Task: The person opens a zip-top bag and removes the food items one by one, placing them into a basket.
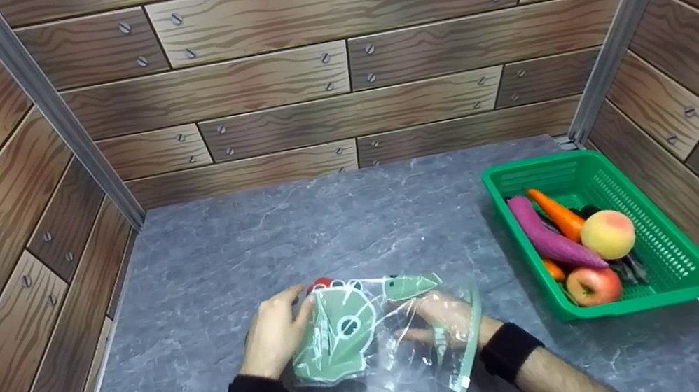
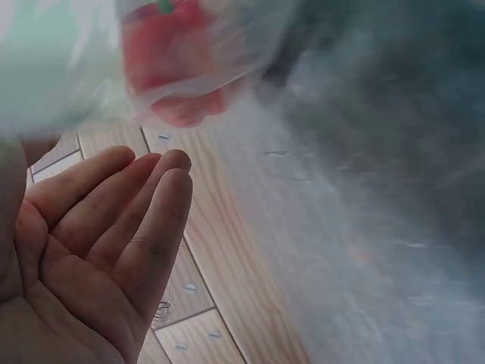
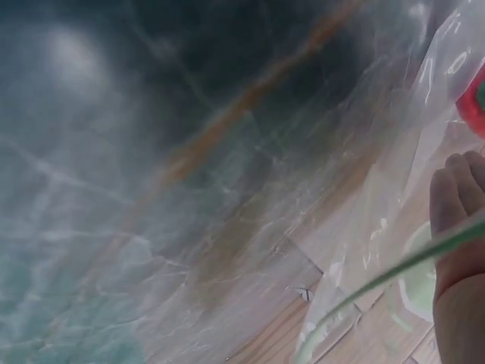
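Observation:
A clear zip bag (image 1: pixel 338 340) with green and white print is between the hands above the table. Inside it, at the far left corner, a red bell pepper (image 2: pixel 170 64) with a bit of green stem shows through the plastic. My left hand (image 1: pixel 276 329) is at the bag's left side, its thumb against the print; in the left wrist view its fingers (image 2: pixel 155 227) are extended below the pepper. My right hand (image 1: pixel 444 315) is inside the bag's mouth, past the green zip strip (image 1: pixel 470 346), with fingers extended toward the pepper and seen through plastic.
A green basket (image 1: pixel 651 300) stands on the right of the grey marbled table (image 1: pixel 223 245). It holds a purple eggplant-like vegetable (image 1: pixel 548 237), a carrot (image 1: pixel 557 214), a peach (image 1: pixel 608 234), an apple (image 1: pixel 593 286) and darker items. Wood-patterned walls (image 1: pixel 342 69) enclose three sides.

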A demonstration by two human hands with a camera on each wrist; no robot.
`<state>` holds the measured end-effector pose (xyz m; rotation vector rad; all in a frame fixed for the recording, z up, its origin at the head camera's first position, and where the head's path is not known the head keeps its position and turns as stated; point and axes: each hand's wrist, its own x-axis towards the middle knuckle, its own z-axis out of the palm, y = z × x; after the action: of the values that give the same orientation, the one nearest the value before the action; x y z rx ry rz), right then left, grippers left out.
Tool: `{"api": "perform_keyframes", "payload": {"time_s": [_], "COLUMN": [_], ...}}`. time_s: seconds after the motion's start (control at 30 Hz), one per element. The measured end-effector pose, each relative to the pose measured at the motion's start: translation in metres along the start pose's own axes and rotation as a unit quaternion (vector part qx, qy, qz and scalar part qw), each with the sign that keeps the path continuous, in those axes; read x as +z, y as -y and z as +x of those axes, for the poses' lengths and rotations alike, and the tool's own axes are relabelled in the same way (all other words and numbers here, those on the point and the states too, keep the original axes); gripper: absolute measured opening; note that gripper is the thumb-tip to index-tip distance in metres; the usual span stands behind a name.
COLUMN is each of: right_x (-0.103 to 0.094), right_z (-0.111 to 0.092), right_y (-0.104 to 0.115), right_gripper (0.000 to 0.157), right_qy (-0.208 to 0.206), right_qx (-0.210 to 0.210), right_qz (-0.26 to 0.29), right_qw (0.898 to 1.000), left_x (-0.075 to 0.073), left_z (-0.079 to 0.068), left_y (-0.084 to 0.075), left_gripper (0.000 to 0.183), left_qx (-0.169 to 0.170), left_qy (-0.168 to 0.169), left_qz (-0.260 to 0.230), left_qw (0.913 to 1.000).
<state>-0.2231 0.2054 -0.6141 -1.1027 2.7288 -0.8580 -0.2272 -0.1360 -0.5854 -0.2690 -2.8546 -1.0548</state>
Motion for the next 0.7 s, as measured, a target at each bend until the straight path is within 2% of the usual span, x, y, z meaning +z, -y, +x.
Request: {"api": "perform_keyframes", "payload": {"time_s": [0.17,0.3,0.4,0.53,0.63,0.7], "right_x": [0.003,0.006,0.008,0.008,0.006,0.007], "right_z": [0.003,0.005,0.007,0.01,0.012,0.014], "right_y": [-0.001,0.005,0.009,0.015,0.018,0.019], "right_gripper": [0.042,0.039,0.035,0.042,0.054,0.056], "right_qy": [0.017,0.029,0.029,0.012,0.007,0.007], "right_qx": [0.027,0.033,0.033,0.042,0.052,0.054], "right_qz": [0.039,0.056,0.059,0.045,0.029,0.021], "right_qw": [0.999,0.997,0.997,0.998,0.998,0.998], "left_x": [0.002,0.009,0.014,0.018,0.022,0.024], "left_z": [0.016,0.015,0.012,0.012,0.014,0.015], "left_y": [-0.002,0.001,0.002,0.0,-0.001,-0.003], "left_gripper": [0.044,0.04,0.035,0.035,0.033,0.031], "left_qx": [0.014,0.027,0.035,0.047,0.056,0.064], "left_qy": [0.029,0.055,0.06,0.062,0.069,0.072], "left_qz": [0.019,0.033,0.032,0.026,0.025,0.027], "left_qw": [0.9993,0.9976,0.997,0.9966,0.9958,0.995]}}
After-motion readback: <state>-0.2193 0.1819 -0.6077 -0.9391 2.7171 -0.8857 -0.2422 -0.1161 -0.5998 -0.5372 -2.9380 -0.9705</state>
